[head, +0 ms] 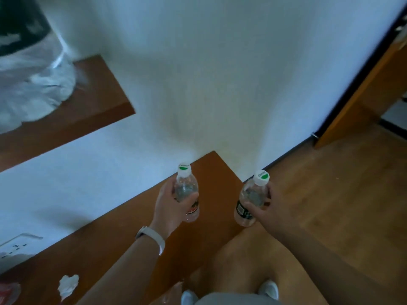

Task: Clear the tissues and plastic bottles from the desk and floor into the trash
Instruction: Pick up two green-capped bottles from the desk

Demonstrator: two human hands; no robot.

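Observation:
My left hand (170, 206) grips a clear plastic bottle (187, 190) with a white and green cap and a red label, held upright over the far corner of the brown desk (123, 234). My right hand (269, 211) holds a second clear bottle (250, 201) with the same cap and a dark label, just past the desk's edge above the wooden floor (330, 194). A crumpled white tissue (67, 286) lies on the desk at the lower left. Part of another clear bottle (174, 291) shows on the floor near my feet.
A bin lined with a clear plastic bag (33, 69) stands on a brown shelf (97, 102) at the upper left. A white wall fills the middle. A wall socket (15, 245) and a red packet (8, 293) sit at the lower left. A wooden door (361, 93) is at the right.

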